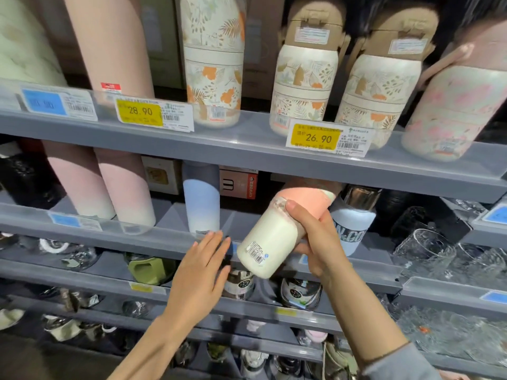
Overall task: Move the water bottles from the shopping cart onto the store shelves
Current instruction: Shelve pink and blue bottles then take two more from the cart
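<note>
My right hand [318,239] grips a pink-and-white water bottle [270,237], tilted with its barcoded base toward me and its pink top leaning into the second shelf [170,239]. My left hand [204,267] is flat and open, fingers spread, just left of the bottle's base at the shelf's front rail. A blue gradient bottle [201,198] stands on that shelf to the left of a gap. A white-and-blue lettered bottle [354,215] stands right behind the held bottle. The shopping cart is out of sight.
The top shelf [247,144] carries tall pink bottles [109,42], floral bottles [212,58] and yellow price tags [140,112]. Two pink gradient bottles [104,185] stand at the second shelf's left. Clear glasses [428,250] fill the right. Lower shelves hold dark and green cups [148,267].
</note>
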Motion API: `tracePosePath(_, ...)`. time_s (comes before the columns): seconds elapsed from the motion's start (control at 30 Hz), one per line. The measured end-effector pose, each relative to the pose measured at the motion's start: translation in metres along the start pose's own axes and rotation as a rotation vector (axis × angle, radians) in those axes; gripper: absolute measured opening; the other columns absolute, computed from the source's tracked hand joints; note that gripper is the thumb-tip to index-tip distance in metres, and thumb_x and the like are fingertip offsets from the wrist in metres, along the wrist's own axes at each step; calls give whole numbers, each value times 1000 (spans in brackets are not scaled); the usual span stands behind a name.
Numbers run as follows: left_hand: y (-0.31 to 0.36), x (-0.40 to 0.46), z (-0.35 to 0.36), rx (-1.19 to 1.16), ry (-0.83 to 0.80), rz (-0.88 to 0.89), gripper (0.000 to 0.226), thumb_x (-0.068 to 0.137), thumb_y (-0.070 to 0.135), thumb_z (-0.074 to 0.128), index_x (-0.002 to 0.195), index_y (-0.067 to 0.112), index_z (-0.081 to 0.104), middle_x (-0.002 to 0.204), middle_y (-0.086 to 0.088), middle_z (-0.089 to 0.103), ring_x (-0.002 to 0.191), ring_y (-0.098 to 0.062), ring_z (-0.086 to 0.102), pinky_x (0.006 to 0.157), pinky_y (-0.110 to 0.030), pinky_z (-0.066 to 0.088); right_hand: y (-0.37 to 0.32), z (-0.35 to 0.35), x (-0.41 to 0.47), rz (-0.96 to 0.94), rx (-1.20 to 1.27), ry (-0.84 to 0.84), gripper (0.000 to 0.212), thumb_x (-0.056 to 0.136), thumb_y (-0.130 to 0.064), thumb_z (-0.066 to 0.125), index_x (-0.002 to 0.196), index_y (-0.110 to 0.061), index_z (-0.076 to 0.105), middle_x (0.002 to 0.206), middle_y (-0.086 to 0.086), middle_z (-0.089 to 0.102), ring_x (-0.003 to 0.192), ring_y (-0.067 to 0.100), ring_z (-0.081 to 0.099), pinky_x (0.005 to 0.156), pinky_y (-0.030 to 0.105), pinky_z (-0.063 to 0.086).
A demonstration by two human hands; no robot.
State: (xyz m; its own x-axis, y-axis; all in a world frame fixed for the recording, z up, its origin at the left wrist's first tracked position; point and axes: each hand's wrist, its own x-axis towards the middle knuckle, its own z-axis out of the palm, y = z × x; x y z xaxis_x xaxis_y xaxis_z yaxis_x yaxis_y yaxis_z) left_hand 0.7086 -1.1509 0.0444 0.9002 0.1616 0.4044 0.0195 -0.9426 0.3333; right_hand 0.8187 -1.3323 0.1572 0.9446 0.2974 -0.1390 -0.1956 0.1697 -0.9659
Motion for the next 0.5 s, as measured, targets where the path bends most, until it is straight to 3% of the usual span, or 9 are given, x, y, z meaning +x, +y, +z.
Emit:
tracePosePath(0.13,-2,2,8,21,94,34,49,91,31,43,132,7,53,137,-9,52,132,-23,39,108,-35,31,5,5,16,-11,20,59,76,63,-35,83,128,-15,50,116,8,68,94,18,69,76,41,58)
tracePosePath(0.27,-3,5,13,23,134,12,48,90,34,44,129,9,54,135,-8,54,130,-22,41,107,-34,32,7,12,23,0,61,85,63,78,-29,77,130,-13,46,120,8,65,96,17,67,65,34,58)
tracePosePath(0.4,-6,4,21,59,144,17,54,88,38,46,134,10,50,137,-8,52,130,-25,42,105,-40,36,10,17,28,-15,113,119,61,79,-25,76,130,-15,43,120,7,63,97,17,66,64,30,56)
tracePosePath(0.5,-6,7,24,87,155,13,59,87,48,48,133,11,51,134,-7,54,129,-24,42,102,-40,36,21,19,34,-88,180,179,67,74,-22,82,127,-23,42,120,4,63,109,21,64,83,41,57)
